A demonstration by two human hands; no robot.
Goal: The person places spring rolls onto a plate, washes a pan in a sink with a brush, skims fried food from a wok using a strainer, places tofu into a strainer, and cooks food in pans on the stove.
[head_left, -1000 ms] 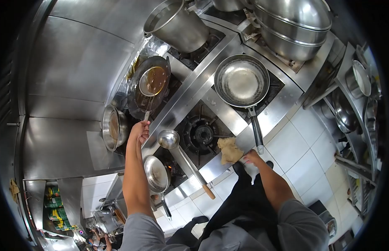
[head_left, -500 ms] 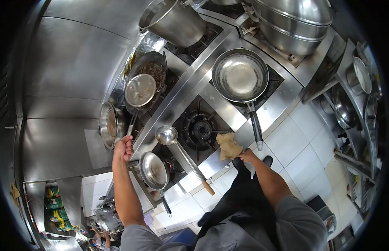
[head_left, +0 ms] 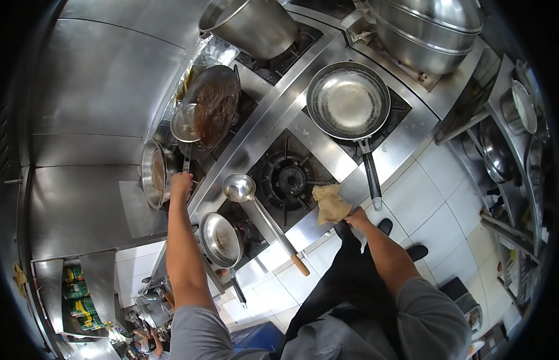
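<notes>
My left hand [head_left: 181,185] is closed around the handle of a round wire strainer [head_left: 185,123]. The strainer's bowl overlaps the left edge of a dark wok [head_left: 216,111], which holds brown liquid. Beside my left hand is a metal bowl [head_left: 153,174] with something tan inside. My right hand [head_left: 355,217] is closed on the corner of a tan cloth [head_left: 331,204], near the stove's front edge. Between my hands a large ladle [head_left: 239,188] with a wooden handle lies by a bare burner [head_left: 291,180].
A big empty pan [head_left: 348,101] sits on the right burner, its handle over the edge. A smaller pan [head_left: 220,240] is on the front left burner. Behind stand a tall pot [head_left: 255,30] and a stacked steamer [head_left: 423,36]. Another person's arm [head_left: 156,342] shows at bottom left.
The strainer has moved from over the wok's middle to its left edge, with my left hand shifted left. The liquid in the wok looks stirred. My right hand still holds the cloth.
</notes>
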